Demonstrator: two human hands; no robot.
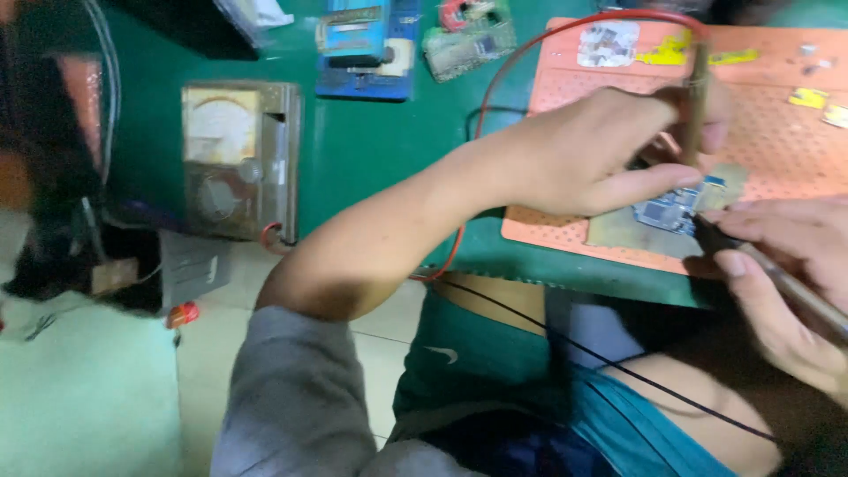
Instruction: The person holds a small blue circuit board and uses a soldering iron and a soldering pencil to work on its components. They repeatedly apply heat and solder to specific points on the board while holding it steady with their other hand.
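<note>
The left hand [601, 150] had its fingers [645, 185] closed round a slim brown test probe [698, 97] trailing a red wire [503, 79], its tip down beside the small blue circuit board [667, 212]. The board lay on the orange perforated mat [777, 132] on the green worktop [371, 150]. The right hand [786, 283] pinched a dark probe [777, 278], tip touching the board's edge.
</note>
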